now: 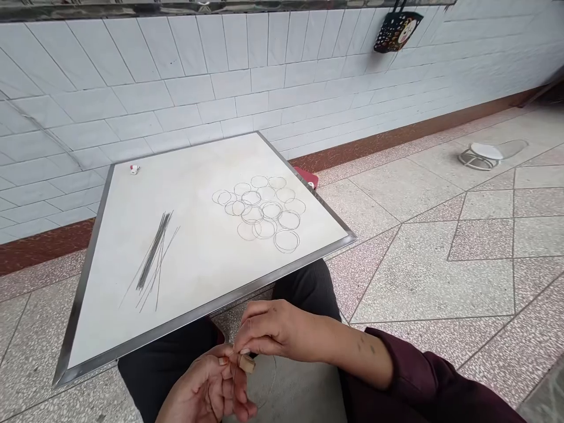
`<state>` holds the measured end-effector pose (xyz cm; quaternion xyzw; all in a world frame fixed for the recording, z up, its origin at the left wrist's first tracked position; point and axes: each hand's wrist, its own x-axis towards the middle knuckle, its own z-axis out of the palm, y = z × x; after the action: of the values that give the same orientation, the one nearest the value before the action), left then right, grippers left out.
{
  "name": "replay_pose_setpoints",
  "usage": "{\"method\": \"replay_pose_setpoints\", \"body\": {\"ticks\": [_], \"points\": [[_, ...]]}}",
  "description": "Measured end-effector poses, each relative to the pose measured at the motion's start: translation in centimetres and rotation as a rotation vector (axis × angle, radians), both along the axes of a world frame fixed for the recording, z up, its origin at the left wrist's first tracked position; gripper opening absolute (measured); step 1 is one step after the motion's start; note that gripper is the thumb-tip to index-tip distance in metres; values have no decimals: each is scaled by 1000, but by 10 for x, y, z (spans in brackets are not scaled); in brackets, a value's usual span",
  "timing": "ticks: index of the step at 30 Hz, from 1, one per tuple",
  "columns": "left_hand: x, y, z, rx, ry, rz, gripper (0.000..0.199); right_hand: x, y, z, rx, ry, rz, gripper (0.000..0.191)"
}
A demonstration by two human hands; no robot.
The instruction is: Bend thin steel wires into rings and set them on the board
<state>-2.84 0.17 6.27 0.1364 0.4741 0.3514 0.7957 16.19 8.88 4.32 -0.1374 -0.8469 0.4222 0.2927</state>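
My left hand [211, 385] is low in the view, palm up, its fingers closed around a thin wire [274, 376] that curves down to the right. My right hand [264, 329] meets it from above, its fingertips pinched on the wire beside a small tan block [247, 363]. The block sits against the left fingers. On the white table [189, 170] a bundle of straight dark wires [154, 252] lies at the left, and several thin wire rings [265, 228] lie overlapping at the right.
A small white and red object [134, 170] stands at the table's far left corner. The table's metal edge [211, 306] runs just beyond my hands. A patterned bag [396, 30] hangs on the tiled wall. A round white stool [484, 154] is on the floor at the right.
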Motion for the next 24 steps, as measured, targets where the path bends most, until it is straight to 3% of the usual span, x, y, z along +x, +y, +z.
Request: {"method": "replay_pose_setpoints", "body": {"ticks": [6, 12, 18, 24], "points": [[6, 0, -7, 25, -74, 4, 14, 1, 4, -6, -259, 62, -6, 4], [9, 2, -10, 50, -160, -74, 20, 10, 11, -13, -503, 38, 158, 4], [11, 3, -9, 61, -187, -89, 30, 12, 13, -11, -516, 44, 166, 6], [13, 1, -13, 69, -185, -81, 18, 11, 13, -13, -528, 98, 195, 7]]}}
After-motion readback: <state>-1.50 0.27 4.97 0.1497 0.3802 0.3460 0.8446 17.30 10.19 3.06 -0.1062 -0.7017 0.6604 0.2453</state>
